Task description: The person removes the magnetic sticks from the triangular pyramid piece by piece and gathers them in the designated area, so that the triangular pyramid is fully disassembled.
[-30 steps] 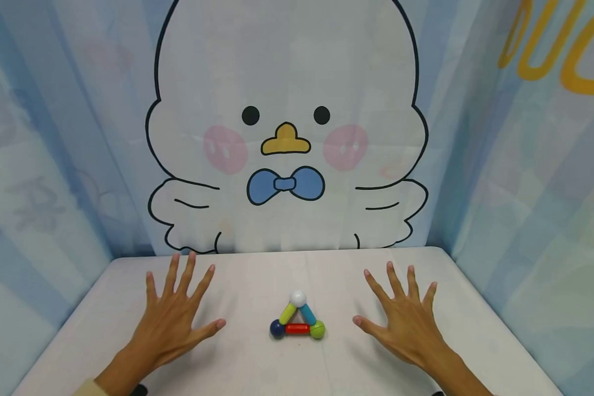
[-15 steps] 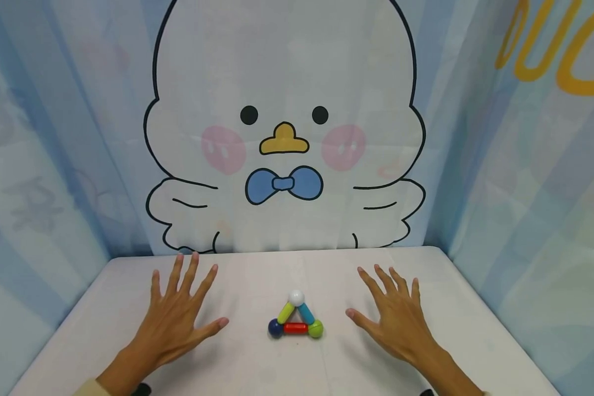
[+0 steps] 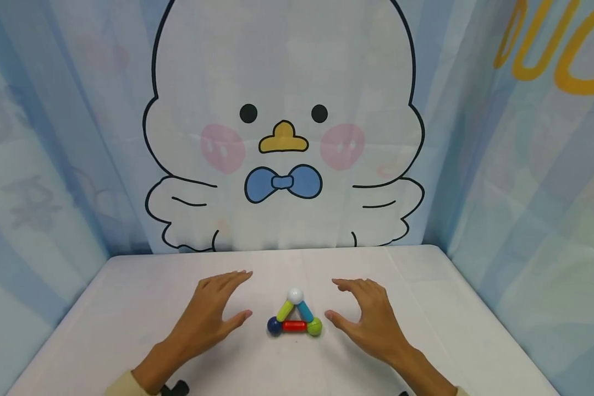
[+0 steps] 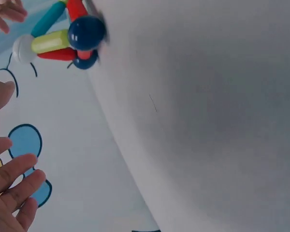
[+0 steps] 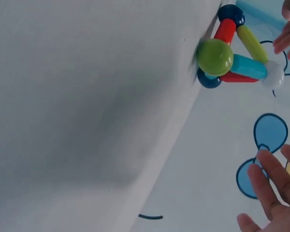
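A small pyramid of coloured rods and balls, a magnetic building toy point(image 3: 294, 326), stands on the white table point(image 3: 297, 368) in the head view. A white ball point(image 3: 295, 296) tops it; a dark blue ball point(image 3: 274, 326) and a green ball point(image 3: 314, 326) sit at its front corners, joined by a red rod. Another dark blue ball point(image 5: 210, 79) shows at the back in the right wrist view. My left hand point(image 3: 208, 311) hovers left of the toy, thumb and fingers spread apart. On the other side my right hand point(image 3: 373, 319) mirrors it, closer to the green ball. Neither hand holds anything.
Behind the table hangs a cloth backdrop point(image 3: 287, 66) with a cartoon duck on it. Blue patterned curtains point(image 3: 44, 165) close in both sides. Beside the left sleeve point(image 3: 126, 385) a black wrist piece point(image 3: 176, 388) shows.
Both hands have moved inward toward the toy from either side. They have turned from spread, palm-down poses to facing each other with fingers bent a little. The toy stays where it was.
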Demonstrator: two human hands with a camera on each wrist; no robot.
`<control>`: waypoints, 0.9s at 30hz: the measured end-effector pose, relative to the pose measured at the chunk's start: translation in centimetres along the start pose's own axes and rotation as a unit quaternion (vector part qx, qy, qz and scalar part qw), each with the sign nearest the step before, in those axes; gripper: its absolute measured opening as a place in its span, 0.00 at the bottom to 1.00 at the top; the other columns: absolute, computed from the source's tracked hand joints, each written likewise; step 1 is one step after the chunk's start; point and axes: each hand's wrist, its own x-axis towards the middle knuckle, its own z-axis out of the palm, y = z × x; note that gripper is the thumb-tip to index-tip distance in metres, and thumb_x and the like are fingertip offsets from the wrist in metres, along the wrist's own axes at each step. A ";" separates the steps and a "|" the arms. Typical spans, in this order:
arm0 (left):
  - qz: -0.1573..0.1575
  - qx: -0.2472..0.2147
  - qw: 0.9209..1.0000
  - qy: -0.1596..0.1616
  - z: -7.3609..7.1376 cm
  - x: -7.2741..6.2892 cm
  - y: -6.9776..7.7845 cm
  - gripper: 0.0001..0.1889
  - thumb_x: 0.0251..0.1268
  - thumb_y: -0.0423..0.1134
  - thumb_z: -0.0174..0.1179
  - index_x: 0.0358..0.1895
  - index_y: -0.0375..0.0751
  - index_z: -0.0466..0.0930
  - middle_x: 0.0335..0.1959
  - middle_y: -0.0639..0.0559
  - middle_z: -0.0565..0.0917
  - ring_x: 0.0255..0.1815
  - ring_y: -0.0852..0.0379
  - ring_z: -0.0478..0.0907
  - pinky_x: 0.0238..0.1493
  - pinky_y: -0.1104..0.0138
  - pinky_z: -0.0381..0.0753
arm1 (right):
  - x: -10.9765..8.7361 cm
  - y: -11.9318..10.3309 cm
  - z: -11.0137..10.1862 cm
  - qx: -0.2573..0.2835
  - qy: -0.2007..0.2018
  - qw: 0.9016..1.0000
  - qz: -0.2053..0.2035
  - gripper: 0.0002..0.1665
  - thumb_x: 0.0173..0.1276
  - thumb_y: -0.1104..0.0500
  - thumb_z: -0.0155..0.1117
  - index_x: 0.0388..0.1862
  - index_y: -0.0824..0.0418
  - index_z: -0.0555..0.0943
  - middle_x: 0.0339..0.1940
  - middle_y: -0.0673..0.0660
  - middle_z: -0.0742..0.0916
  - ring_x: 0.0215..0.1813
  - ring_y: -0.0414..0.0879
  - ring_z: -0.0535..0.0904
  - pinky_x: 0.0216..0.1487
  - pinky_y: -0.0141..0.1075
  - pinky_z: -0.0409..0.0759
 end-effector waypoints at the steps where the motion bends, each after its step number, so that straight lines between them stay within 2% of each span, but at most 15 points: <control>1: -0.001 -0.019 1.000 0.003 0.2 0.2 0.4 0.42 0.57 0.48 0.82 0.76 0.51 0.74 0.72 0.50 0.82 0.71 0.45 0.78 0.71 0.44 0.75 | 0.0 -0.2 0.2 0.016 -0.001 1.000 0.006 0.35 0.59 0.45 0.85 0.65 0.47 0.83 0.53 0.47 0.90 0.59 0.45 0.82 0.73 0.63 0.70; 5: -0.005 -0.078 0.997 0.012 0.9 0.9 1.7 0.39 0.56 0.42 0.83 0.73 0.55 0.78 0.67 0.55 0.86 0.64 0.50 0.83 0.66 0.49 0.81 | 0.1 -1.0 1.0 0.076 -0.010 0.996 0.036 0.29 0.58 0.49 0.87 0.58 0.46 0.86 0.50 0.43 0.90 0.55 0.40 0.83 0.68 0.58 0.75; 8: -0.004 -0.109 0.994 0.018 1.5 1.4 2.5 0.38 0.55 0.38 0.83 0.71 0.57 0.79 0.64 0.57 0.87 0.60 0.55 0.84 0.62 0.52 0.84 | 0.2 -1.4 1.6 0.126 -0.023 0.990 0.065 0.25 0.57 0.52 0.87 0.53 0.43 0.86 0.46 0.38 0.90 0.52 0.36 0.84 0.65 0.57 0.79; 11: 0.001 -0.132 0.991 0.020 2.1 1.9 3.2 0.37 0.54 0.37 0.83 0.70 0.57 0.80 0.62 0.60 0.87 0.57 0.58 0.84 0.59 0.54 0.84 | 0.3 -1.6 2.1 0.174 -0.039 0.980 0.091 0.23 0.57 0.55 0.87 0.49 0.43 0.87 0.44 0.40 0.91 0.50 0.36 0.86 0.64 0.58 0.81; 15: 0.012 -0.164 0.986 0.016 3.1 2.5 3.8 0.34 0.55 0.36 0.82 0.67 0.56 0.82 0.61 0.61 0.88 0.57 0.59 0.86 0.61 0.53 0.84 | 0.6 -1.8 2.8 0.208 -0.060 0.970 0.110 0.20 0.58 0.56 0.86 0.47 0.45 0.88 0.44 0.45 0.92 0.49 0.36 0.87 0.68 0.59 0.79; 21: 0.023 -0.217 0.976 0.000 4.3 3.4 4.4 0.31 0.59 0.32 0.79 0.66 0.56 0.83 0.61 0.61 0.88 0.57 0.57 0.87 0.67 0.48 0.82 | 1.1 -1.7 3.6 0.241 -0.075 0.962 0.106 0.17 0.59 0.59 0.85 0.44 0.46 0.88 0.42 0.41 0.92 0.48 0.37 0.89 0.70 0.60 0.78; 27: 0.032 -0.250 0.968 -0.017 5.1 4.3 4.5 0.28 0.61 0.28 0.76 0.63 0.53 0.84 0.60 0.60 0.89 0.55 0.59 0.88 0.65 0.52 0.84 | 1.5 -1.5 4.2 0.261 -0.077 0.957 0.099 0.15 0.58 0.62 0.85 0.41 0.49 0.89 0.39 0.42 0.93 0.45 0.39 0.91 0.70 0.62 0.76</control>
